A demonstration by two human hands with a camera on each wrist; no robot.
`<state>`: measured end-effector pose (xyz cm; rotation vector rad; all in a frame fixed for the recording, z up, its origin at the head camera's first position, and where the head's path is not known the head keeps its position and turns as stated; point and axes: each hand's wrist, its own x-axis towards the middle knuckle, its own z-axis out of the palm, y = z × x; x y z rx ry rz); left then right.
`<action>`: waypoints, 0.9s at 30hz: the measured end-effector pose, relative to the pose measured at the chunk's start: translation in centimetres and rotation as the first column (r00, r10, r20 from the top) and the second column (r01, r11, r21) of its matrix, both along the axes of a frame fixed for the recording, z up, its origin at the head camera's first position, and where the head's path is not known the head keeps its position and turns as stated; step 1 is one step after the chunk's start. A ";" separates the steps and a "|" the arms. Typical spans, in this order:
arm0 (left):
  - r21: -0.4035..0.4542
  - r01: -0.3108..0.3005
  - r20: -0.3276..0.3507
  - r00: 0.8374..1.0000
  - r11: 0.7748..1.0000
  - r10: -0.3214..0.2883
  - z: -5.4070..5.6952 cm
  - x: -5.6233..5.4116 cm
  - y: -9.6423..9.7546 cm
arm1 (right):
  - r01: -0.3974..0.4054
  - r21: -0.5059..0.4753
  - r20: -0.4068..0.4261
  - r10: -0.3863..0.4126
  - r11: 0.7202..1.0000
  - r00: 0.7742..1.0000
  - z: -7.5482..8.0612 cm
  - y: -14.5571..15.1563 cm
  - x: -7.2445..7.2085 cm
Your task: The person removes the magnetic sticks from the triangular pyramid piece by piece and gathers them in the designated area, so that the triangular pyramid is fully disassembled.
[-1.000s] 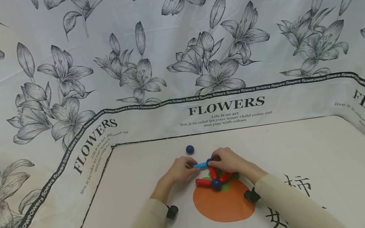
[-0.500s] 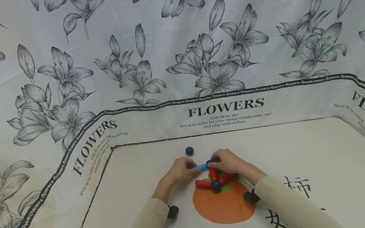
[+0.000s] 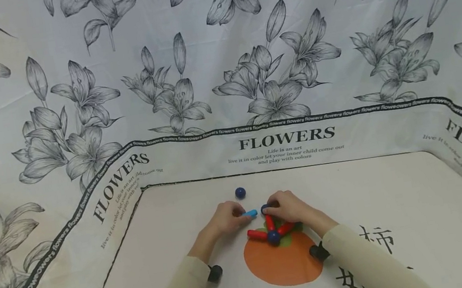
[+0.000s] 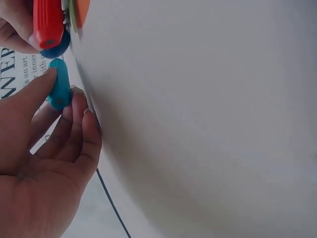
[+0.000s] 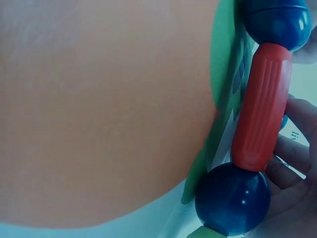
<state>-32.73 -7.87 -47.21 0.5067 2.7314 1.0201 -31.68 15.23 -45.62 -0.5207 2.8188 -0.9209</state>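
My left hand [image 3: 226, 216] pinches a short light blue ribbed rod [image 4: 60, 85] between thumb and fingers. A small gap separates the rod's free end from a dark blue ball [image 3: 264, 209], which the fingers of my right hand [image 3: 287, 205] hold. That ball tops a joined piece: a red rod [image 3: 269, 222] runs from it down to a second dark blue ball [image 3: 273, 237]. Two more red rods spread from this lower ball, one to the left [image 3: 256, 234] and one to the right, partly behind my right hand. In the right wrist view, a red rod [image 5: 262, 106] links two dark blue balls.
A loose dark blue ball [image 3: 240, 193] lies on the table behind my hands. The white tabletop cover [image 3: 172, 229] bears an orange persimmon print [image 3: 284, 264] under the joined piece, with black characters [image 3: 377, 236] to the right. A flower-printed cloth [image 3: 188, 161] rises behind.
The light blue rod, earlier with its end at the upper dark blue ball, has come away leftward with my left hand and tilted. My right hand stays at the ball.
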 end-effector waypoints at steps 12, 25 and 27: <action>0.022 -0.042 -0.084 0.995 0.999 0.044 -0.2 0.3 -5.8 | 0.003 -0.008 0.004 -0.002 1.000 1.000 -0.2 0.4 -0.4; 0.016 -0.120 -0.089 0.989 0.993 0.121 -0.4 0.4 -10.6 | -0.004 -0.014 0.012 0.005 1.000 1.000 0.0 0.2 -0.2; 0.011 -0.128 -0.082 0.988 0.992 0.129 -0.4 0.3 -11.0 | -0.003 -0.013 0.014 0.003 1.000 1.000 0.0 0.1 -0.2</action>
